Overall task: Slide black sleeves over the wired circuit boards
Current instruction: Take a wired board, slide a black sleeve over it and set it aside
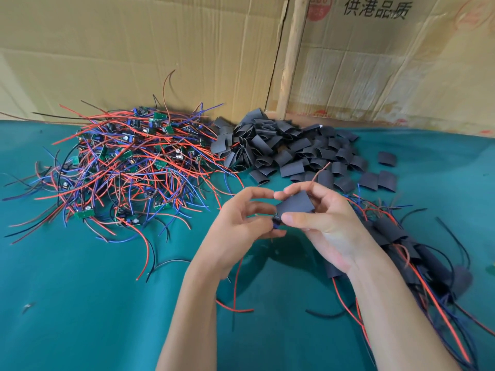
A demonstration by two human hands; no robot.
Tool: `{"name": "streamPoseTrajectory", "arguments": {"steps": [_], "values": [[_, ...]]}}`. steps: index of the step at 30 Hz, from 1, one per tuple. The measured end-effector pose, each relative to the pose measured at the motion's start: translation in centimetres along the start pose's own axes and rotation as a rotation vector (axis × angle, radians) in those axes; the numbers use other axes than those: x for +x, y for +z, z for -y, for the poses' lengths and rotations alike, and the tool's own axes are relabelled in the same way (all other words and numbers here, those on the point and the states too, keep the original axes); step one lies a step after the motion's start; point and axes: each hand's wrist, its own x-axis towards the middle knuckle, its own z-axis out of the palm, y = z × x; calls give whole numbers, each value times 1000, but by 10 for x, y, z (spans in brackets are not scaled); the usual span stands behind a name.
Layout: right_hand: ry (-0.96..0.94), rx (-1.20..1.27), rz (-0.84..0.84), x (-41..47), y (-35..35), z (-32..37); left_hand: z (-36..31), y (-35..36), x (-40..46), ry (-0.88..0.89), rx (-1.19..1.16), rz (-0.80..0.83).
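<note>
Two hands meet above the tabletop (80, 290): right hand (318, 223) fingers pinch a black sleeve (296, 203), while left hand (241, 220) fingers pinch a wired circuit board (276, 220) at its near opening.

Teal cloth (80, 303) over the table, creased cardboard sheets (134, 49) standing behind

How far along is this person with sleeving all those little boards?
Done: a small pile of sleeved boards lies at the right. In hand: the right hand holds a black sleeve while the left hand feeds a board into it. Left: the large tangle of bare wired boards and the heap of empty sleeves, so most remains.
</note>
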Motion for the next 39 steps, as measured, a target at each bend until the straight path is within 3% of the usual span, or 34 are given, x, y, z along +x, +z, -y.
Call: {"name": "streamPoseTrajectory", "arguments": {"steps": [8,17,39], "values": [[-18,98,18,1,-1,0,0,-3,-1,18,-151,-113],[-35,166,-23,2,3,0,-7,-2,-3,11,-271,-87],[12,120,-57,5,15,-7,-5,0,0,5,-167,-151]]}}
